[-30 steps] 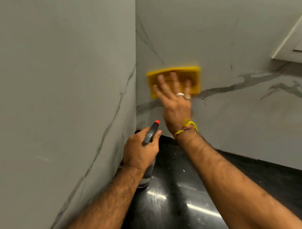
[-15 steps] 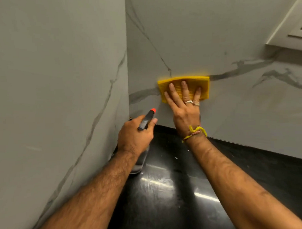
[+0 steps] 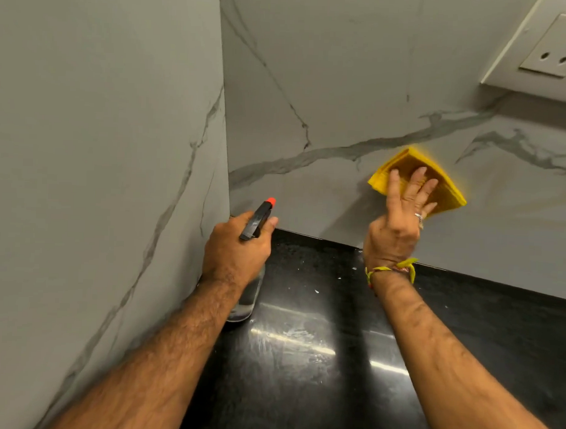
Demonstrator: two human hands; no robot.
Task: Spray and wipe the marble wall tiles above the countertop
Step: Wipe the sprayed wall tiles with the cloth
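Note:
A folded yellow cloth lies flat against the grey-veined marble back wall, low above the countertop. My right hand presses it to the tile with straight, spread fingers. My left hand grips a clear spray bottle near the corner, its black head with the red nozzle pointing up toward the back wall. The bottle's base sits at or just above the black countertop.
A marble side wall closes off the left and meets the back wall in a corner. A white socket plate is mounted at the upper right of the back wall. The glossy countertop shows smears and small white specks.
My right hand has slid the cloth to the right and downward along the back wall, and the cloth has turned at an angle. My left hand keeps hold of the bottle in the corner.

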